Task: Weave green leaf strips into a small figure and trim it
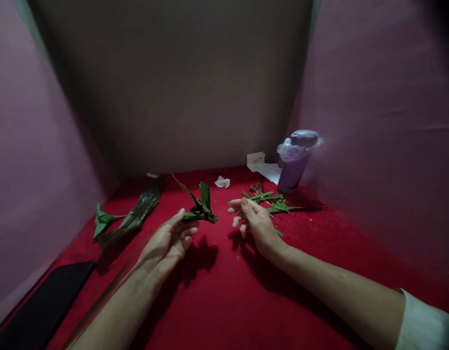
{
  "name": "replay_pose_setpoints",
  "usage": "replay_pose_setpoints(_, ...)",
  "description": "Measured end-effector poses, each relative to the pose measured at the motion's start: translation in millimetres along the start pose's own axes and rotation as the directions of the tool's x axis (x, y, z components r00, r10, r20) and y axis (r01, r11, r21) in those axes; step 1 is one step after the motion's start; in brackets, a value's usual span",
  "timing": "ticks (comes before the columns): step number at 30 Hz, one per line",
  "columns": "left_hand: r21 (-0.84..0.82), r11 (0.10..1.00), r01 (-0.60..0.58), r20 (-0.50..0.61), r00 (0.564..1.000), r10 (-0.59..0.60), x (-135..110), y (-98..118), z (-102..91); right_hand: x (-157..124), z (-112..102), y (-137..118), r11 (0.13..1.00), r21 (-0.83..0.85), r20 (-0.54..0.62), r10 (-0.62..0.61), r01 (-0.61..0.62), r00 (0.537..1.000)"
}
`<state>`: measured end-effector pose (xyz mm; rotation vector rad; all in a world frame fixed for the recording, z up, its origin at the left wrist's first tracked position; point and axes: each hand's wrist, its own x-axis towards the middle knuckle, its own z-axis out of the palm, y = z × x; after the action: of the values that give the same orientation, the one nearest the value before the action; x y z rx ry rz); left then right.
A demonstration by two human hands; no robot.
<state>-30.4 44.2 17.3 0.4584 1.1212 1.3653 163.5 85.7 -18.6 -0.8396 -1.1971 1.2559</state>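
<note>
My left hand (168, 244), palm up, pinches one end of a folded green leaf figure (201, 210) between thumb and fingers. Pointed strips stick up from the figure, and its knotted brownish end points to the right. A long thin brown strip (118, 278) runs along my left forearm. Just right of the figure hovers my right hand (259, 224), fingers loosely curled and apart, with nothing seen in them. Behind that hand lies a small heap of cut green leaf strips (270, 198) on the red cloth (224, 301).
At left lie a broad dark leaf (144, 204) and another folded green leaf piece (103, 221). A black flat object (49, 304) rests at front left. A purple tumbler (293, 170) with a plastic bag, papers (270, 172) and crumpled tissue (222, 182) stand or lie behind. Walls (385, 146) enclose the sides.
</note>
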Motion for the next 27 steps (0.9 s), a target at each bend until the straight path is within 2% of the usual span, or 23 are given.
replay_pose_setpoints(6,-0.112,0.993,0.024,-0.107,0.994,-0.036,-6,0,3.8,-7,3,-1,0.989,-0.123,0.033,-0.076,0.079,0.997)
replay_pose_setpoints(14,-0.149,0.987,0.057,-0.142,0.987,-0.079,-7,2,6.5,-13,3,-2,0.911,-0.306,0.087,-0.262,0.276,0.961)
replay_pose_setpoints(16,-0.15,0.987,0.059,-0.146,0.986,-0.081,-6,2,6.6,-15,3,-3,0.846,-0.37,0.106,-0.372,0.384,0.922)
replay_pose_setpoints(19,-0.151,0.986,0.068,-0.141,0.986,-0.09,-7,2,7.8,-18,3,-6,0.722,-0.431,0.173,-0.523,0.541,0.835)
replay_pose_setpoints(24,-0.149,0.986,0.08,-0.13,0.986,-0.1,-10,1,10.8,-23,4,-8,0.573,-0.491,0.28,-0.609,0.656,0.742)
replay_pose_setpoints(27,-0.145,0.987,0.07,-0.129,0.988,-0.089,-11,-2,11.1,-24,3,-6,0.508,-0.505,0.338,-0.628,0.698,0.701)
